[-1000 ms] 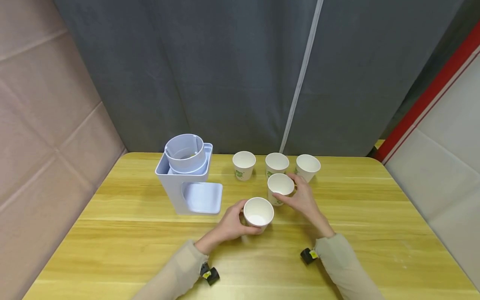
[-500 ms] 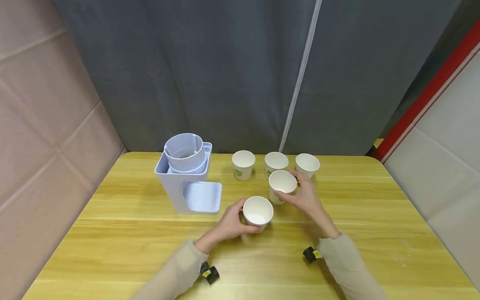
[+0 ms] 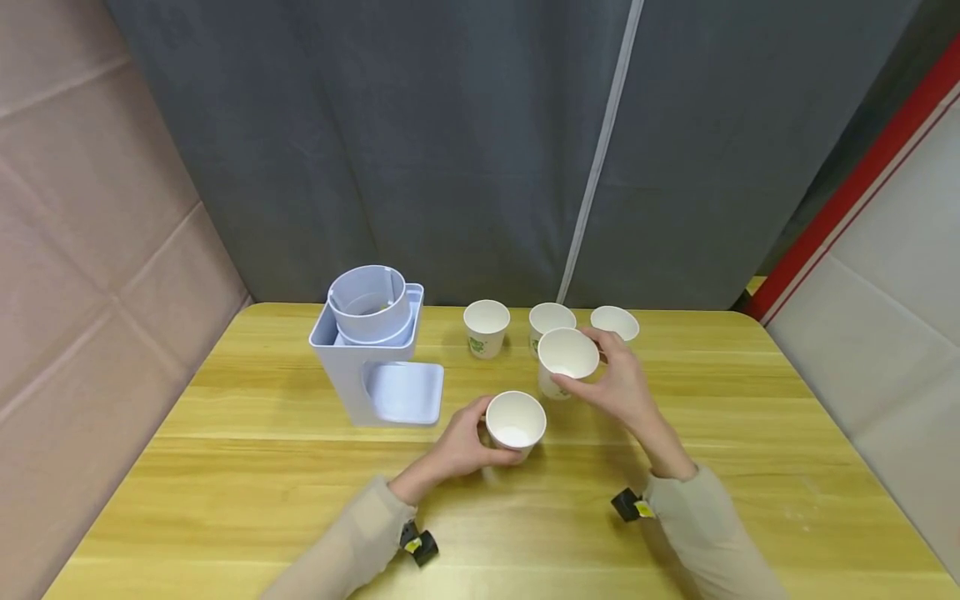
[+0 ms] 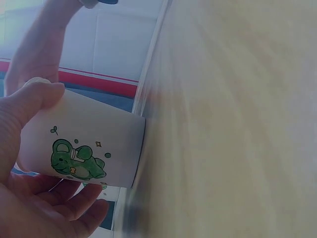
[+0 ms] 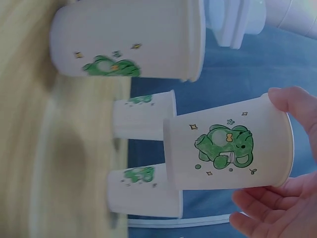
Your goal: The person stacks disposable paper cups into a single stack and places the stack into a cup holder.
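Note:
My left hand (image 3: 461, 447) grips a white paper cup (image 3: 516, 422) that stands upright on the table, thumb and fingers on opposite sides near the rim. A green bear print shows on that cup's wall (image 4: 81, 144) in the left wrist view. Farther back, my right hand (image 3: 626, 390) holds a second paper cup (image 5: 228, 144) by its rim end, off the tabletop and slightly tilted. Behind it, three more paper cups stand in a row: a left one (image 3: 487, 330), a middle one (image 3: 551, 320) and a right one (image 3: 617, 321), partly covered by the right hand.
A pale blue plastic dispenser-like device (image 3: 352, 367) stands at the left, with a round container (image 3: 369, 300) on top and a flat tray (image 3: 408, 393) at its base. The wooden table (image 3: 247, 467) ends at a grey curtain (image 3: 450, 167).
My right hand has raised its cup off the table and brought it slightly right. The left hand and its cup have stayed in place.

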Demonstrator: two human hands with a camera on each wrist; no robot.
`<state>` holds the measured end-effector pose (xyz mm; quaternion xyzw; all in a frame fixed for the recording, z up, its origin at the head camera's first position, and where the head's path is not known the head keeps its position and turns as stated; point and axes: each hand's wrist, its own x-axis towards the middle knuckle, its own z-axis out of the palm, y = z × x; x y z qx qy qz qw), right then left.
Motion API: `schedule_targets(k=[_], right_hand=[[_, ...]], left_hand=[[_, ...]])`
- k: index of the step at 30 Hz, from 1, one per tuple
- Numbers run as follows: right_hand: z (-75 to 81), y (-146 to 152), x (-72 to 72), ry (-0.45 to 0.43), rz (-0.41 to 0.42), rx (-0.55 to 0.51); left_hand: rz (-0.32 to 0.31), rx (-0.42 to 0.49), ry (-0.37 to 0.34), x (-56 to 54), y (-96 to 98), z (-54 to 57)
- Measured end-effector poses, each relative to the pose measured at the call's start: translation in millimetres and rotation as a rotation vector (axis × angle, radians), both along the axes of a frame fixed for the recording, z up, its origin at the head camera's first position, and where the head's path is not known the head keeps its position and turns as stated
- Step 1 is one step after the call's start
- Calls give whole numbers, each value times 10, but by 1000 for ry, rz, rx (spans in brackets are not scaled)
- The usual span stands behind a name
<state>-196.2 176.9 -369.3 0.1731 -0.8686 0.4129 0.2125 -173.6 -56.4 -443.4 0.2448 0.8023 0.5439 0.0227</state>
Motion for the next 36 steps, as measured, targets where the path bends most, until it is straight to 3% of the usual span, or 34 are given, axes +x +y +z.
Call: schedule_targets(k=[16, 36], right_hand=[[302, -158, 192, 89, 66, 26], [311, -363, 350, 40, 208, -12]], left_hand=[[8, -10, -10, -1, -1, -3], [2, -41, 0, 2, -6, 9]])
